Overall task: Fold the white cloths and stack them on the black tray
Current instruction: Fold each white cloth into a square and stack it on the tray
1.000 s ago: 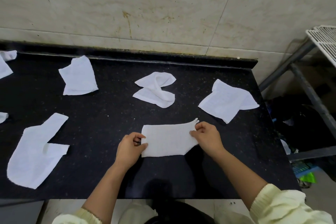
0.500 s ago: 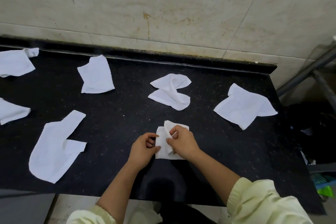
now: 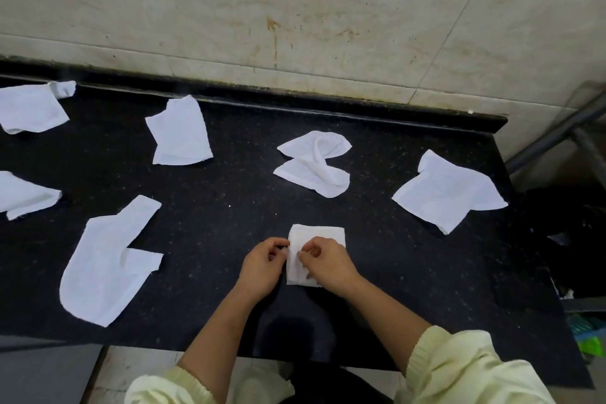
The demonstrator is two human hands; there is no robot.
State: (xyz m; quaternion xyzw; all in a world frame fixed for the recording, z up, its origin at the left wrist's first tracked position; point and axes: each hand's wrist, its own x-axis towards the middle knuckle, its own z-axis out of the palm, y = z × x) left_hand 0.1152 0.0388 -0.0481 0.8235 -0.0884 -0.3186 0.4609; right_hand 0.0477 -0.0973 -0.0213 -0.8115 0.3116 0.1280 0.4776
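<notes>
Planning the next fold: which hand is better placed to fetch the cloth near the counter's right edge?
Probably the right hand: it is nearer the right-edge cloth; the left hand, left of the folded cloth, would cross over.

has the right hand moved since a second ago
Yes: the right hand, pinching the folded cloth, moved left, from beside the far-right cloth to directly below the twisted cloth.

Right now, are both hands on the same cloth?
Yes, the left hand and right hand both hold the folded cloth.
</notes>
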